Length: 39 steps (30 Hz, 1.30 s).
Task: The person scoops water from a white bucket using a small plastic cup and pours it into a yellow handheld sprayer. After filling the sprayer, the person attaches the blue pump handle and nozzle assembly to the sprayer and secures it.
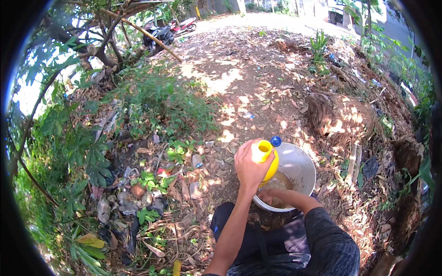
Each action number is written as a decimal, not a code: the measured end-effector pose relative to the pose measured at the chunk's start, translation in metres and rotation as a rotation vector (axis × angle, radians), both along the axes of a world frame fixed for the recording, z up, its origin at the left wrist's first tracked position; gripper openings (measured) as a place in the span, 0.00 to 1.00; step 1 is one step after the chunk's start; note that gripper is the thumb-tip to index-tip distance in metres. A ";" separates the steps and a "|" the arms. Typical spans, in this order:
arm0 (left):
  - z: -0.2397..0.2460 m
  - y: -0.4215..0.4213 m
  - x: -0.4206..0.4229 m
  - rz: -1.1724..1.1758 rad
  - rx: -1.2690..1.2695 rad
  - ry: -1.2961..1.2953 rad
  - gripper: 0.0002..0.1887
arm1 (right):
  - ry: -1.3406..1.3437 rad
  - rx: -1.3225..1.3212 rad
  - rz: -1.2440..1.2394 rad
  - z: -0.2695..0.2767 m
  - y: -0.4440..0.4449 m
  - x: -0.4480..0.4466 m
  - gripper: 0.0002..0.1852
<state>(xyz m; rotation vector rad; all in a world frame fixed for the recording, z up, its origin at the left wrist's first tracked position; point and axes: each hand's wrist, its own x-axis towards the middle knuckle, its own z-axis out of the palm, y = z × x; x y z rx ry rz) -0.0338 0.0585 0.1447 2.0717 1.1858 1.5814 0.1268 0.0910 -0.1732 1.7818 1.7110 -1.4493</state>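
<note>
My left hand is closed around the neck of a yellow bottle, held over the left rim of a white bucket. The bottle's mouth is uncovered and faces up towards me. A blue cap shows beside the mouth; whether it is attached to the bottle is unclear. Brownish liquid lies at the bottom of the bucket, which stands on the ground just in front of my legs. Inside it, near the wall closest to me, is my right hand; its fingers are partly hidden, and I cannot tell whether they hold anything.
A cut log lies right of the bucket. Leafy plants and scattered litter are on the left. A bamboo pole slants down at the upper left, near parked motorcycles. Dry leaves cover much of the ground.
</note>
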 end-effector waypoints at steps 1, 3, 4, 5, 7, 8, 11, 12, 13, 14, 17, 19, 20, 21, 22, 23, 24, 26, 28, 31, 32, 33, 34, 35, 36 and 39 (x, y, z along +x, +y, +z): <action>-0.001 0.001 0.001 -0.019 -0.023 -0.009 0.26 | 0.031 -0.016 -0.046 0.004 -0.001 0.005 0.29; -0.003 0.002 0.003 -0.040 -0.036 -0.015 0.27 | 0.112 -0.061 -0.150 0.016 0.003 0.018 0.29; -0.004 0.002 0.005 -0.042 -0.028 -0.013 0.27 | 0.160 -0.083 -0.214 0.022 0.004 0.026 0.30; -0.004 0.001 0.006 -0.044 -0.017 -0.005 0.27 | 0.202 -0.108 -0.272 0.027 0.004 0.034 0.30; -0.005 0.001 0.005 -0.053 -0.038 -0.024 0.27 | 0.290 -0.153 -0.394 0.038 0.002 0.048 0.30; -0.004 0.000 0.004 -0.060 -0.051 -0.028 0.27 | 0.334 -0.173 -0.455 0.043 0.001 0.055 0.31; -0.002 0.000 0.004 -0.009 0.078 -0.036 0.18 | 0.458 -0.215 -0.603 0.058 -0.006 0.073 0.31; 0.000 0.000 0.004 -0.015 0.082 -0.051 0.18 | 0.503 -0.223 -0.646 0.062 -0.008 0.079 0.32; 0.001 0.000 0.003 -0.021 0.086 -0.066 0.18 | 0.546 -0.232 -0.684 0.067 -0.010 0.083 0.32; 0.002 0.000 0.003 -0.026 0.089 -0.082 0.18 | 0.585 -0.238 -0.717 0.072 -0.012 0.088 0.32; 0.003 0.000 0.001 -0.008 0.102 -0.078 0.18 | 0.751 -0.244 -0.779 0.093 -0.013 0.101 0.33; 0.002 0.001 0.001 -0.006 0.116 -0.072 0.18 | 0.890 -0.249 -0.797 0.114 -0.012 0.107 0.39; 0.002 0.000 0.002 -0.006 0.122 -0.071 0.18 | 0.905 -0.224 -0.817 0.126 -0.013 0.110 0.43; 0.001 0.000 0.003 -0.008 0.119 -0.073 0.18 | 0.962 -0.194 -0.818 0.138 -0.017 0.111 0.42; 0.001 0.001 0.004 -0.009 0.118 -0.076 0.18 | 0.965 -0.137 -0.827 0.149 -0.022 0.110 0.42; 0.000 0.001 0.004 -0.009 0.118 -0.078 0.19 | 0.970 -0.079 -0.835 0.160 -0.025 0.108 0.42; -0.001 0.001 0.004 -0.009 0.109 -0.069 0.19 | 0.970 -0.056 -0.935 0.171 -0.030 0.107 0.40; -0.001 0.003 0.002 -0.028 0.060 -0.041 0.22 | 0.950 -0.013 -0.983 0.192 -0.036 0.108 0.38; -0.002 0.003 -0.002 -0.040 0.023 -0.017 0.23 | 0.950 0.008 -0.987 0.205 -0.042 0.107 0.33; -0.001 0.003 -0.004 -0.045 0.002 0.000 0.22 | 0.929 0.080 -0.986 0.209 -0.057 0.107 0.30; -0.001 0.004 -0.004 -0.043 -0.001 0.007 0.22 | 0.903 0.086 -1.001 0.208 -0.062 0.108 0.31; -0.001 0.004 -0.004 -0.040 -0.001 0.013 0.21 | 0.893 0.083 -1.005 0.207 -0.066 0.109 0.32; 0.000 0.003 -0.004 -0.035 -0.006 0.025 0.22 | 0.885 0.086 -0.998 0.206 -0.069 0.110 0.33; 0.000 0.003 -0.004 -0.029 -0.012 0.038 0.22 | 0.880 0.101 -1.027 0.204 -0.072 0.110 0.33; 0.000 0.002 -0.004 -0.022 -0.017 0.051 0.22 | 0.878 0.123 -1.045 0.202 -0.075 0.109 0.34; 0.001 0.000 -0.002 -0.024 -0.033 0.062 0.23 | 0.898 0.200 -1.113 0.206 -0.081 0.105 0.34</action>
